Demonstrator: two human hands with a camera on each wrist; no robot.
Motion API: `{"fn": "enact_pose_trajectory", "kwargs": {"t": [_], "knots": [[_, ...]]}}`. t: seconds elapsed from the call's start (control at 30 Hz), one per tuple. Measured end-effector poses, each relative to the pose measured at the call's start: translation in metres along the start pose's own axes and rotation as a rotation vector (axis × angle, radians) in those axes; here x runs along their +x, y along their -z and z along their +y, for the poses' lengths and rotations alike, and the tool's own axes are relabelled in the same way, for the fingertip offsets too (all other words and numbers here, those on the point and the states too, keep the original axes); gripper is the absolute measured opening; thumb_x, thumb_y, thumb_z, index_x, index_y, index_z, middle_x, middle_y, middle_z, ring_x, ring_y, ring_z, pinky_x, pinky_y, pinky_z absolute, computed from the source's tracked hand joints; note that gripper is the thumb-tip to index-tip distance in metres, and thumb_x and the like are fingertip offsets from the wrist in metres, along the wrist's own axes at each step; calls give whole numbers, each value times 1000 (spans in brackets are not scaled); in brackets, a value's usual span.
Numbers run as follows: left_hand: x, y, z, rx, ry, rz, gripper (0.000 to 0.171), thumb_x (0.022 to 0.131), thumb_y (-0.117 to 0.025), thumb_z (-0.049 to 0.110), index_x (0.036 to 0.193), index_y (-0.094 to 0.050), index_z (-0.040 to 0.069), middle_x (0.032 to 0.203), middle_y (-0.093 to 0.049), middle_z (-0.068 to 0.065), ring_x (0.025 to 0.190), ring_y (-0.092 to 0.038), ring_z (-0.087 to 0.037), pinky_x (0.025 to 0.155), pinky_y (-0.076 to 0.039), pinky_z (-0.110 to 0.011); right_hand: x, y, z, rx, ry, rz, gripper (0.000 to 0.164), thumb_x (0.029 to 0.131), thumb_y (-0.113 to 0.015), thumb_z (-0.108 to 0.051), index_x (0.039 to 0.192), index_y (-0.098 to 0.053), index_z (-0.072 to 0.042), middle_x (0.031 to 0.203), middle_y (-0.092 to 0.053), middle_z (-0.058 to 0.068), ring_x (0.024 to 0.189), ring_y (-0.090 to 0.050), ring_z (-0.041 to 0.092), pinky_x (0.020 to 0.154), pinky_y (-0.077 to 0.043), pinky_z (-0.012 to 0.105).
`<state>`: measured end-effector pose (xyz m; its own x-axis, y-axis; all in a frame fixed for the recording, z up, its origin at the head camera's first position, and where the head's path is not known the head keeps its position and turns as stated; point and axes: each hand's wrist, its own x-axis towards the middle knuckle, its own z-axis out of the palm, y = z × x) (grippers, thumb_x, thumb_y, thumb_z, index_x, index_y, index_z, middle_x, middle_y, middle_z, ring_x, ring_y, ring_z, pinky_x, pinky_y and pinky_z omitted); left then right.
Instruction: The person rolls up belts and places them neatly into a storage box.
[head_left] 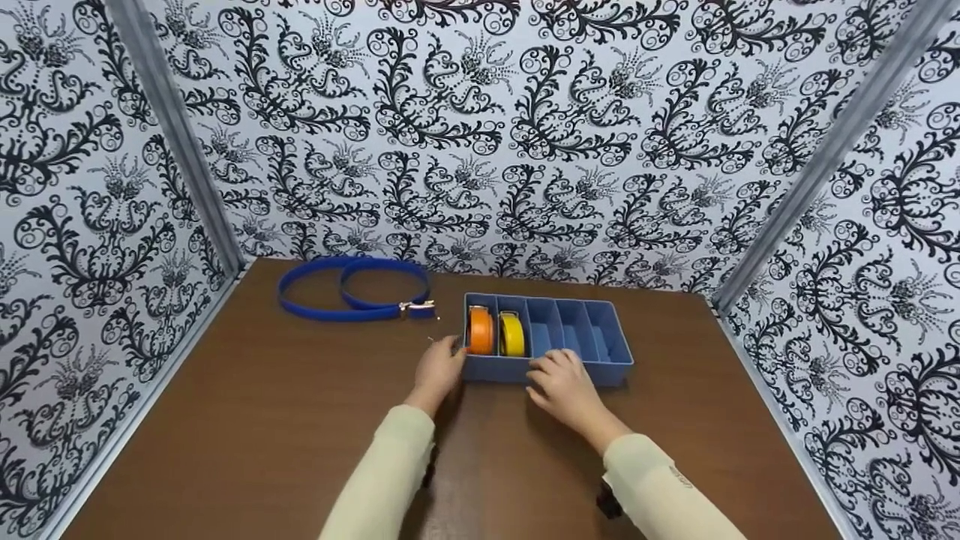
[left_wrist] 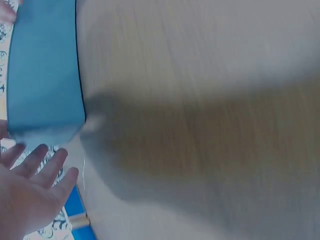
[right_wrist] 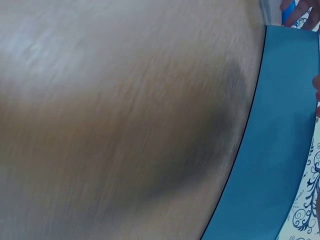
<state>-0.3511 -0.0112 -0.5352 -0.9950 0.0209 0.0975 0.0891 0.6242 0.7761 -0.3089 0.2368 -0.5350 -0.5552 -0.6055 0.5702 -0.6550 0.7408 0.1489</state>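
A blue-grey divided organizer box (head_left: 499, 370) sits on the table with a row of compartments. A coiled orange belt (head_left: 481, 332) stands in its leftmost compartment, and a coiled yellow belt (head_left: 513, 335) in the one beside it. The compartments to the right hold nothing visible. My left hand (head_left: 439, 367) is at the box's left front corner; in the left wrist view its fingers (left_wrist: 49, 167) are spread and fairly straight beside the end wall. At the front rim, near the third compartment, my right hand (head_left: 562, 386) rests with loosely bent fingers.
Loosely looped, a blue belt (head_left: 360, 313) with a metal buckle (head_left: 416, 307) lies at the back left of the brown table (head_left: 262, 420). Patterned walls (head_left: 480, 150) enclose the table at the back and both sides.
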Motion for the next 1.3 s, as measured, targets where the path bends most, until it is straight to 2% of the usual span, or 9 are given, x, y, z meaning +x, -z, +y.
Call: {"fn": "enact_pose_trajectory", "kwargs": {"t": [0.17,0.3,0.43,0.57,0.77,0.93,1.1,1.2,1.3], "knots": [[4,25,-12,107,56,22,34,97,-55,25,124,-65,7,120,-66,-11,111,-60,-30,94,-46,-47,-4,0,-3,-27,106,-3,20,71,-85,-24,83,-75,-11,95,-68,4,91,-57,26,83,-44,47],[11,42,-23,208,55,13,37,95,-56,28,125,-64,8,117,-66,-11,108,-62,-31,91,-47,-48,-11,1,-5,-7,174,7,22,68,-86,-25,81,-74,-11,92,-67,3,88,-57,26,81,-44,45],[22,59,-36,333,50,20,42,94,-58,28,130,-60,6,123,-62,-16,111,-59,-36,91,-46,-51,-17,3,-6,45,220,14,24,68,-85,-26,82,-73,-11,91,-66,3,88,-57,25,83,-43,45],[33,68,-50,436,76,-1,50,93,-60,30,135,-55,5,132,-57,-18,115,-56,-41,90,-45,-56,-28,7,-10,82,229,-18,27,68,-84,-31,83,-72,-12,91,-66,2,89,-57,24,84,-42,46],[40,81,-72,510,114,-70,64,94,-60,35,147,-40,5,153,-34,-16,135,-34,-42,100,-34,-63,-41,9,-23,119,229,-108,35,73,-81,-41,90,-73,-12,94,-66,2,92,-57,24,87,-41,48],[46,91,-90,574,123,-138,72,95,-58,36,153,-27,5,160,-15,-15,143,-14,-43,103,-23,-70,-44,10,-33,186,180,-160,38,76,-79,-44,98,-73,-13,100,-66,1,97,-56,24,90,-40,49],[55,95,-101,523,150,-179,74,97,-54,37,155,-20,6,162,-6,-13,144,-4,-44,103,-14,-73,-50,11,-38,229,154,-188,36,78,-78,-43,100,-72,-15,103,-66,1,98,-56,23,91,-40,50],[62,98,-102,441,160,-172,72,98,-52,36,155,-20,6,162,-5,-11,145,-1,-43,104,-13,-73,-54,12,-40,247,137,-195,35,79,-78,-41,102,-72,-15,104,-66,1,98,-56,22,91,-40,50],[68,100,-100,422,158,-186,70,99,-51,34,156,-19,8,163,-4,-8,145,0,-42,104,-14,-72,-56,12,-40,265,120,-204,34,80,-76,-39,104,-72,-15,105,-66,0,99,-56,21,91,-39,50]]}}
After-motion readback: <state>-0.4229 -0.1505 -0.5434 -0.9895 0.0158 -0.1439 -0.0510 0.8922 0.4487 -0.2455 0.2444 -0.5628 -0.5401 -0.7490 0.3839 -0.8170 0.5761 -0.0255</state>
